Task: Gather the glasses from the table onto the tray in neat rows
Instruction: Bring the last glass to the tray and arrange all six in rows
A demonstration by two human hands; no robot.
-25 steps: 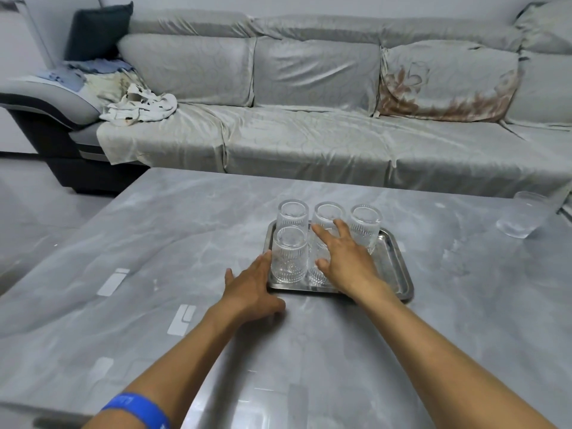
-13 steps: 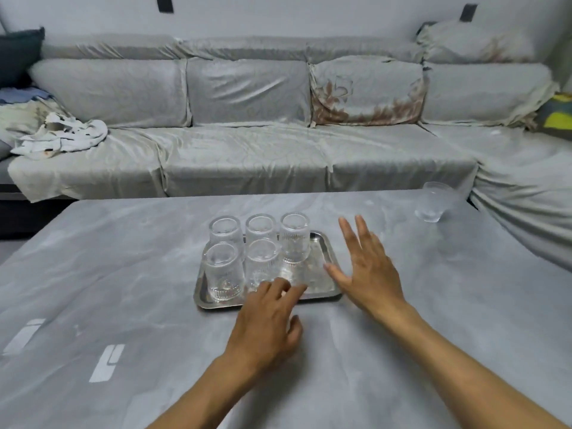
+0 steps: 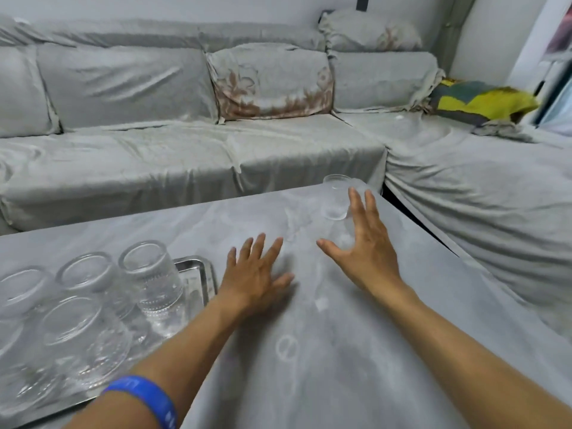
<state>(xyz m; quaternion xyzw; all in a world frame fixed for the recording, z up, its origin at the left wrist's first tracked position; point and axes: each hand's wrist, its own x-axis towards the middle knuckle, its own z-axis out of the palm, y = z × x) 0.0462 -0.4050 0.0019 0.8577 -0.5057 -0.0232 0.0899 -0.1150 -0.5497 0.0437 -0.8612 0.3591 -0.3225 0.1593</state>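
Several ribbed clear glasses (image 3: 151, 277) stand in rows on a steel tray (image 3: 202, 274) at the lower left of the grey marble table (image 3: 325, 351). One more clear glass (image 3: 337, 198) stands alone near the table's far right corner. My right hand (image 3: 362, 243) is stretched out with fingers spread just in front of and beside that glass, its fingertips level with it; whether they touch is unclear. My left hand (image 3: 253, 277) lies flat and open on the table right of the tray, holding nothing.
A grey covered corner sofa (image 3: 185, 156) wraps around the table's far and right sides. A yellow and grey cushion (image 3: 483, 102) lies on its right part. The table's right edge runs close to the lone glass. A blue wristband (image 3: 145, 397) is on my left forearm.
The view has swung right and closer. My right hand has left the tray and reached out to the lone glass. My left hand has moved from the tray's front to the table beside it.
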